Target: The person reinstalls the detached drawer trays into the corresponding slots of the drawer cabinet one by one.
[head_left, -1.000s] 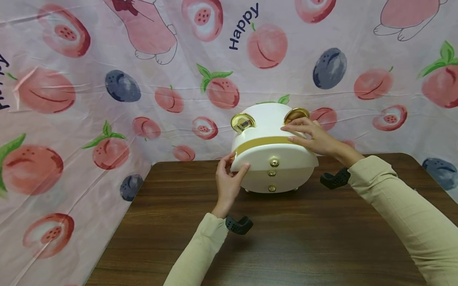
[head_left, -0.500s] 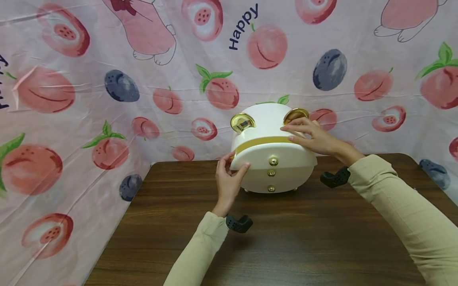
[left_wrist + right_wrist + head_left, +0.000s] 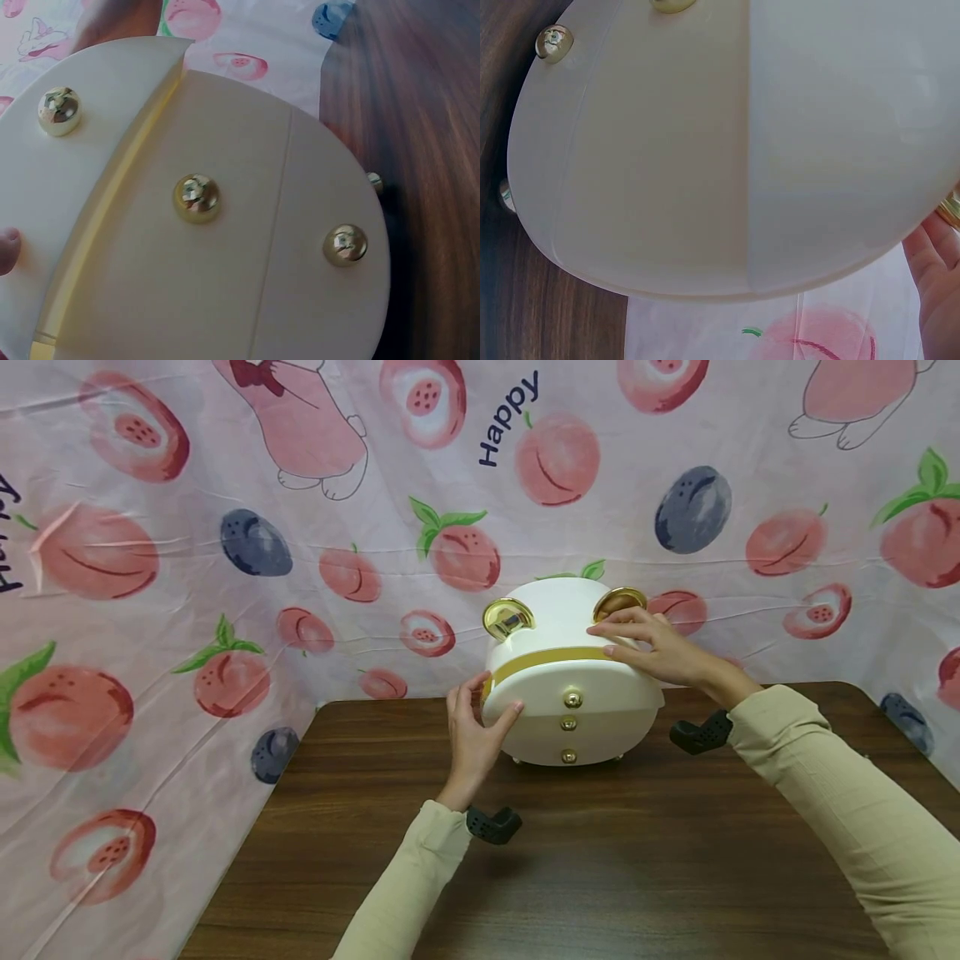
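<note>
A small white oval chest of drawers [image 3: 558, 602] with two gold round ears stands on the table. Its top drawer [image 3: 525, 685] juts out past the drawers beneath, and a gold band shows behind its front. My left hand [image 3: 474, 735] grips that drawer's left edge, thumb on the front face and fingers round the side. The thumb tip [image 3: 7, 251] touches the white front in the left wrist view. My right hand [image 3: 656, 647] rests on top of the chest beside the right ear [image 3: 621, 600], fingers extended and thumb near the band; part of its contact is hidden.
Gold knobs [image 3: 568, 724] sit down the middle of the drawer fronts. The dark wooden table [image 3: 600, 868] reaches back to a pink fruit-print cloth [image 3: 420, 560] hanging behind and at the left. A black wrist mount [image 3: 495, 825] hangs at each sleeve.
My left hand has shifted slightly left, its fingers moving outward along the drawer's side. The right hand and the chest look almost unchanged.
</note>
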`<state>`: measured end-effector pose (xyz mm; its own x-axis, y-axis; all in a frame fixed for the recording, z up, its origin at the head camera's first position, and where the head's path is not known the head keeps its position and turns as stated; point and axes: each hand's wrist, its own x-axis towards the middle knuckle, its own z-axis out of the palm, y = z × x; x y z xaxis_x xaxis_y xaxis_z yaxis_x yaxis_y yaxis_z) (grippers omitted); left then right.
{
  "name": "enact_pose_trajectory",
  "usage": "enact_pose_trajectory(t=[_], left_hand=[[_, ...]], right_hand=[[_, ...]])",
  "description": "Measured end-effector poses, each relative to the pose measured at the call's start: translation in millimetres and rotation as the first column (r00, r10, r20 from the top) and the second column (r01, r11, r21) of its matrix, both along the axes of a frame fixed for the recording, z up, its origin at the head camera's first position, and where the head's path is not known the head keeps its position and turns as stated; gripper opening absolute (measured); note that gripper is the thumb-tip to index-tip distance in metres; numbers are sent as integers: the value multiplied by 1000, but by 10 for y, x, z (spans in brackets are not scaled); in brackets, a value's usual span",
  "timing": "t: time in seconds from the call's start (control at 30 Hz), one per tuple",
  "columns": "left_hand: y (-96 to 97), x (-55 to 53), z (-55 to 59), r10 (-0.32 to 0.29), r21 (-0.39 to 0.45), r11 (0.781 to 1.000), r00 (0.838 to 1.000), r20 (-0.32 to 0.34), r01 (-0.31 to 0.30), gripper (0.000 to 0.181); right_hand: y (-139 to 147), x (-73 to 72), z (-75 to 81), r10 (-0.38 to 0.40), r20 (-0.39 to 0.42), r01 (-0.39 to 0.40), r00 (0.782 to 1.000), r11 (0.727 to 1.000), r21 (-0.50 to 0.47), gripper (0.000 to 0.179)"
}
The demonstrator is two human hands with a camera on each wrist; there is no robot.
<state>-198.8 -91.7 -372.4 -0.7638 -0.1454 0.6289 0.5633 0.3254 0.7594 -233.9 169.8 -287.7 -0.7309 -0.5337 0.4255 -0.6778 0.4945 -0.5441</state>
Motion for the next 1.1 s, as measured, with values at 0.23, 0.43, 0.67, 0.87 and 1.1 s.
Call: enact_pose_trajectory(t=[0.23,0.43,0.67,0.87,1.1], left_hand=[[-49,-21,61,-46,-98,994,999,22,48,54],[-59,-23,107,-90,-114,989,995,45,94,57],[-57,-27,164,-124,-129,984,992,20,126,55],[-51,-47,149,-148,-124,981,989,5,147,55],[-54,-88,101,-147,-95,985,989,9,147,57]], right_hand=[[5,0,7,-4,-2,4,1000,1000,2,35],[6,-1,11,5,1,-5,1000,1000,-3,36],[12,-5,15,5,1,-5,1000,1000,-9,36],[15,-9,12,6,11,-6,1000,1000,-1,36],[23,-38,-12,9,-23,-8,1000,1000,2,35]])
